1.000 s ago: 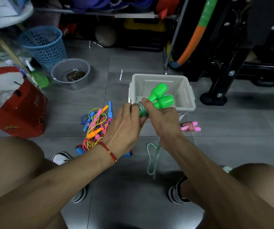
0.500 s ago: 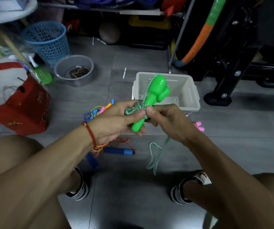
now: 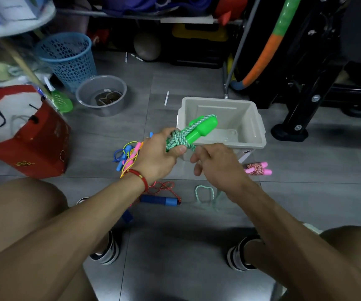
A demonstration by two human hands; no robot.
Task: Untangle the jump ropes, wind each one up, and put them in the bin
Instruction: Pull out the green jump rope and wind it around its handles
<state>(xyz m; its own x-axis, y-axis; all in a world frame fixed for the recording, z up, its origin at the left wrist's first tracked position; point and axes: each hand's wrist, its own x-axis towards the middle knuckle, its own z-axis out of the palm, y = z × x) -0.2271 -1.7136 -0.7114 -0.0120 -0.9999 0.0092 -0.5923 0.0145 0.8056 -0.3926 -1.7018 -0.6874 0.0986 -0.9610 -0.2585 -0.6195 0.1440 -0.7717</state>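
Far left on the floor: red bag (image 3: 23, 135), blue basket (image 3: 67, 58) behind it, grey bowl (image 3: 101, 95) just right of the basket. Nearer the middle, a messy pile of jump ropes (image 3: 129, 154) in yellow, pink, blue and orange, partly hidden by the left wrist. Near that, a blue handle (image 3: 160, 200) with red cord lying flat on the floor. Left hand (image 3: 160, 155) curled tight round the green jump rope (image 3: 188, 134), thumb pressed on the wound cord, green handles sticking up and to the right over the near edge of the bin (image 3: 255, 124). Loose end of the green cord hanging down to the floor in a small loop. Right hand (image 3: 215, 164) just beside the bundle, fingers loosely bent, holding nothing clearly seen. Grey bin open on top. Right of the bin on the floor, a pink jump rope (image 3: 257, 168), already wound up.
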